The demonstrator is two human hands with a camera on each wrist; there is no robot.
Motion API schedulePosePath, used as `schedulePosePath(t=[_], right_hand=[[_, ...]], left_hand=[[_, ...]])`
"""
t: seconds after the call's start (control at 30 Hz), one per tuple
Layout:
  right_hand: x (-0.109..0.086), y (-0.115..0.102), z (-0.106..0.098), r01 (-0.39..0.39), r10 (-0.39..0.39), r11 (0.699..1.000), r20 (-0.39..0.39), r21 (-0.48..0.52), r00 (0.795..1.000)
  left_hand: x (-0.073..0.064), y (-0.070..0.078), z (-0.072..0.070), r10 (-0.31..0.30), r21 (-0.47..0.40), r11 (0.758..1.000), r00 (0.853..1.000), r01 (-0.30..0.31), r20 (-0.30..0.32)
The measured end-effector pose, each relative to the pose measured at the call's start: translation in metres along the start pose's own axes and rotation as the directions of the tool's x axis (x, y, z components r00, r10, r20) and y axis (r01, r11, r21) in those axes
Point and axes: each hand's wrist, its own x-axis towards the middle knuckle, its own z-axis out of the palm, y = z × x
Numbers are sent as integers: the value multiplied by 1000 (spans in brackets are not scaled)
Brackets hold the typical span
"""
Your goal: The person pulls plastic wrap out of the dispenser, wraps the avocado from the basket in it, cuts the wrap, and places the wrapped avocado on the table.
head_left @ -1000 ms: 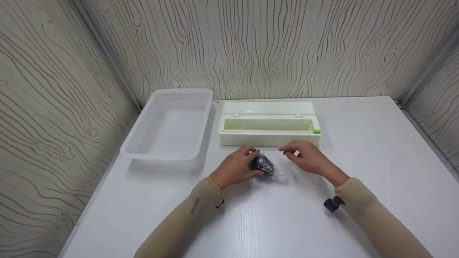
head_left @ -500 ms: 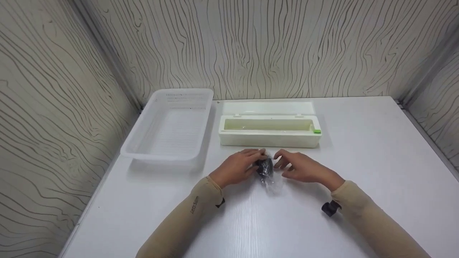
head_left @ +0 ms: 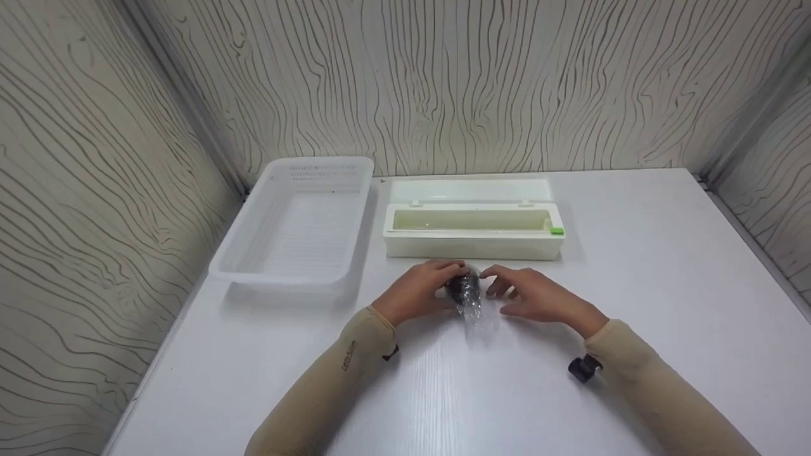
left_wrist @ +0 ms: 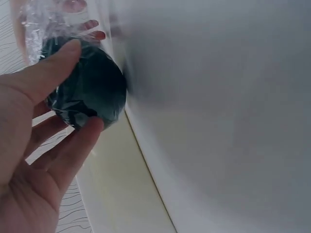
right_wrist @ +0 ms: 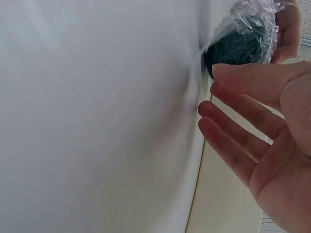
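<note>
A dark, rounded object wrapped in clear cling film (head_left: 464,288) is on the white table, its loose film tail (head_left: 480,324) pointing toward me. My left hand (head_left: 418,292) grips it from the left; the left wrist view shows the thumb (left_wrist: 60,65) on one side and fingertips (left_wrist: 92,127) on the other. Through the film it looks deep green-black (left_wrist: 95,85); its exact kind I cannot tell. My right hand (head_left: 535,296) is close at its right, fingers loosely bent with nothing between them. In the right wrist view the right thumb tip (right_wrist: 224,72) overlaps the wrapped object (right_wrist: 238,46).
Behind the hands stands a long white cling-film dispenser box (head_left: 472,247), lid (head_left: 470,189) tipped back, with a green slider (head_left: 556,231) at its right end. A white plastic basket (head_left: 285,277) sits at the left back. Patterned walls (head_left: 443,82) enclose the table.
The wrapped object has turned in my left hand, so its film tail now points toward me rather than right. My right hand has come down and left from near the box to beside it.
</note>
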Motion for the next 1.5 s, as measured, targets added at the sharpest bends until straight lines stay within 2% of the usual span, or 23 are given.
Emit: schedulePosePath(t=[0.13,0.27,0.53,0.73,0.9,1.1,1.23,1.5], right_hand=[[-2,2,-1,1,-2,1000,-30,-22,1000],[-3,-1,0,-7,0,995,-69,-99,998],[-4,-9,5,9,-19,987,-62,-161,998],[-5,-7,7,0,-11,983,-62,-183,998],[-6,-5,7,0,-12,982,-62,-187,998],[-5,-7,7,-17,2,979,-71,-205,997],[-3,-10,8,-7,-24,963,-111,-270,994],[1,-17,13,23,-99,900,-154,-436,983]], left_hand=[[4,-2,4,-5,-27,1000,1000,6,19],[6,-1,6,-6,-53,999,999,7,33],[7,2,5,-5,-95,995,996,14,86],[9,3,5,-15,-138,990,997,26,82],[9,4,6,-11,-129,991,998,18,58],[9,7,6,-46,-124,991,998,51,42],[9,9,5,-49,-120,991,998,54,42],[9,10,7,-56,-94,994,998,58,24]])
